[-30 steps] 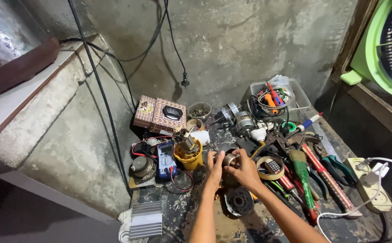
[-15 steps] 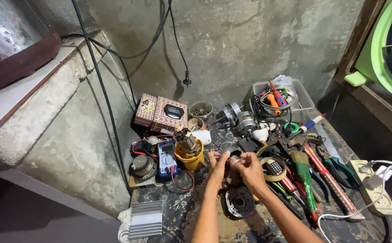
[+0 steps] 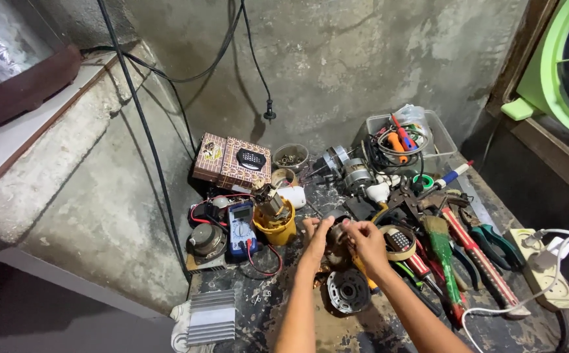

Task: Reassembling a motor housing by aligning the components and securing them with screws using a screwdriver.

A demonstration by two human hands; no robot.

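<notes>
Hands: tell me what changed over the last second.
Little changed. Both hands, left and right, kept their grip on the small dark part over the bench; the fingers shifted slightly around it. The round motor piece, yellow cup and meter stayed put. The camera drifted a little.

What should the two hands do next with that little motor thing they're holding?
Probably keep a steady grip and turn it a little to see it better. The left hand and right hand clasp the small dark motor part from both sides, hiding most of it, above the round metal housing.
</notes>
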